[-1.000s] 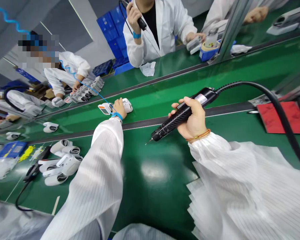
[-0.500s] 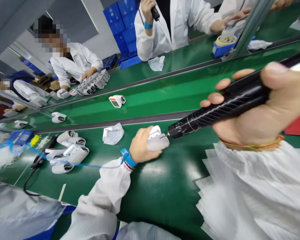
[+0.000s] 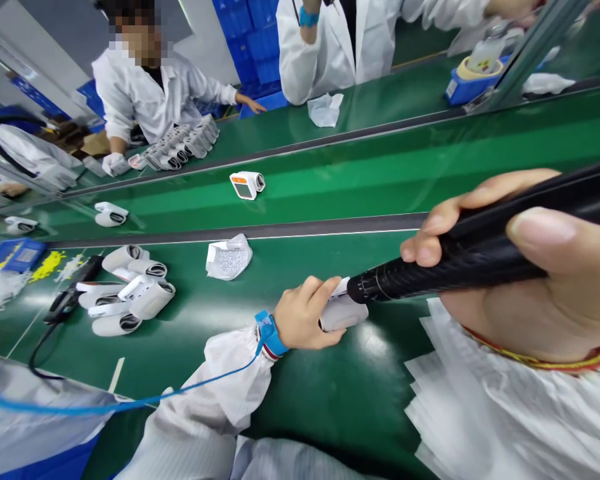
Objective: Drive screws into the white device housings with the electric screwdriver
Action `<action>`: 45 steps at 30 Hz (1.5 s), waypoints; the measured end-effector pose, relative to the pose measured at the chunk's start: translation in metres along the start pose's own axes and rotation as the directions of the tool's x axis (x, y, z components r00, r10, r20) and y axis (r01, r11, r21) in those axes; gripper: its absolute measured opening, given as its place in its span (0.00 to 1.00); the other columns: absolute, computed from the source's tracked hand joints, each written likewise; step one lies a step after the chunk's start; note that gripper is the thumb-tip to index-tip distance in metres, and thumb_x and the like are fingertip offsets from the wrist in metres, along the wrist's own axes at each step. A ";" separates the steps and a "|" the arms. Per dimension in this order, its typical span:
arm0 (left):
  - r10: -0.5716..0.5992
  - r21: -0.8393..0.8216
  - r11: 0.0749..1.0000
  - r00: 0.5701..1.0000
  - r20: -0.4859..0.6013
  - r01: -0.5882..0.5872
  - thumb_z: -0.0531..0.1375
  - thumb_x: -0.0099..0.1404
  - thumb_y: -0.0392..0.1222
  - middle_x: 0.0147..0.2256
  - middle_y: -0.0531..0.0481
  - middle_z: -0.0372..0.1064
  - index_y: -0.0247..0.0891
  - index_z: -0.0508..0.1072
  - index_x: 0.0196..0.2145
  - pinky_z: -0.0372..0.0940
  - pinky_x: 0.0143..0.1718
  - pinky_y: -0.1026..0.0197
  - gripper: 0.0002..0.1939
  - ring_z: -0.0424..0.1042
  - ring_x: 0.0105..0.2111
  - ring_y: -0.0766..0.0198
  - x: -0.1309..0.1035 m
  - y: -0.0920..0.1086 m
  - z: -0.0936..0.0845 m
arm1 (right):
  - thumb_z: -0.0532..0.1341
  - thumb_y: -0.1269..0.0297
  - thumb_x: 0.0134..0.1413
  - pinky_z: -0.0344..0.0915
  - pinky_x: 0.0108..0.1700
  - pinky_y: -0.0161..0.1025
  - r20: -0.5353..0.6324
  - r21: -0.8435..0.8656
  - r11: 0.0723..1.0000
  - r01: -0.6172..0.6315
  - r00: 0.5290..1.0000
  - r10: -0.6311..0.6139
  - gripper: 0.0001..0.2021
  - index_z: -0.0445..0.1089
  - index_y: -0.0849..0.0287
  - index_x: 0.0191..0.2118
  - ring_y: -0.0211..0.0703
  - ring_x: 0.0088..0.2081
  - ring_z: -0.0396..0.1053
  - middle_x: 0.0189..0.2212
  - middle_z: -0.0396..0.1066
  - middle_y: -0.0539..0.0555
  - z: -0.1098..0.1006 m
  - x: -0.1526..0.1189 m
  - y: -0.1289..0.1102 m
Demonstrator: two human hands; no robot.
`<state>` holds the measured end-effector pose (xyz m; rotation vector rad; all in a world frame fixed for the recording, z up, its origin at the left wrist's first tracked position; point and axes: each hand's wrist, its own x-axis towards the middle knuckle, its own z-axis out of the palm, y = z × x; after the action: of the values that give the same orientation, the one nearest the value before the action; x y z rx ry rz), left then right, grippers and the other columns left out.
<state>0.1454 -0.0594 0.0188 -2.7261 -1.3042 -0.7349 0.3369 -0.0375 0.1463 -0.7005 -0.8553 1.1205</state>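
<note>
While the left hand [image 3: 305,313] grips a white device [image 3: 344,315] over the green tabletop [image 3: 330,393], the right hand [image 3: 520,327] wraps around a black screwdriver [image 3: 480,260], its nose right at the device. Whether the device touches the tabletop, I cannot tell. An open white pouch [image 3: 229,257] of small pieces lies beyond the left wrist; similar units [image 3: 153,300] sit piled farther left.

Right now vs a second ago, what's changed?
The left hand has left the orange-marked device on the green belt, drawn back toward the wearer, and grips a white device over the bench. The right hand has brought the black screwdriver to that device. Unchanged: the right hand's hold on the screwdriver, the pile of devices at left.
</note>
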 end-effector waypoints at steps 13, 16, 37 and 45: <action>0.028 0.022 0.999 0.999 0.027 -0.029 0.56 0.53 0.55 0.36 0.47 0.67 0.36 0.59 0.54 0.69 0.27 0.60 0.34 0.72 0.32 0.60 0.004 0.002 -0.004 | 0.67 0.67 0.30 0.60 0.19 0.44 0.042 -0.004 1.000 -0.004 0.999 0.004 0.08 0.68 0.59 0.22 0.44 0.17 0.65 0.19 0.68 0.51 -0.002 -0.002 0.007; 0.029 0.016 0.999 0.999 0.046 -0.029 0.57 0.53 0.54 0.36 0.47 0.67 0.36 0.58 0.54 0.69 0.27 0.59 0.34 0.72 0.31 0.60 0.005 0.003 -0.004 | 0.70 0.63 0.29 0.60 0.19 0.44 0.069 -0.005 1.000 0.005 0.998 -0.005 0.12 0.68 0.59 0.22 0.44 0.17 0.64 0.19 0.68 0.52 -0.001 -0.002 0.008; 0.027 0.025 0.999 0.998 0.051 -0.028 0.56 0.53 0.53 0.36 0.47 0.66 0.34 0.58 0.54 0.70 0.28 0.59 0.34 0.72 0.32 0.59 0.009 0.009 -0.003 | 0.69 0.60 0.38 0.61 0.20 0.42 0.212 -0.026 0.987 0.156 0.966 -0.147 0.12 0.68 0.58 0.27 0.41 0.18 0.64 0.19 0.66 0.49 -0.006 -0.003 0.020; -0.015 0.036 0.999 0.997 0.077 0.013 0.57 0.51 0.54 0.36 0.48 0.66 0.36 0.59 0.54 0.69 0.27 0.58 0.34 0.72 0.30 0.60 0.008 0.010 -0.005 | 0.69 0.64 0.36 0.61 0.20 0.41 0.186 0.009 0.993 0.116 0.976 -0.116 0.10 0.68 0.58 0.26 0.40 0.18 0.64 0.19 0.66 0.48 -0.004 -0.004 0.021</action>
<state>0.1552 -0.0614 0.0280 -2.7463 -1.3391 -0.6071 0.3296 -0.0354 0.1257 -0.5454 -1.0428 1.0917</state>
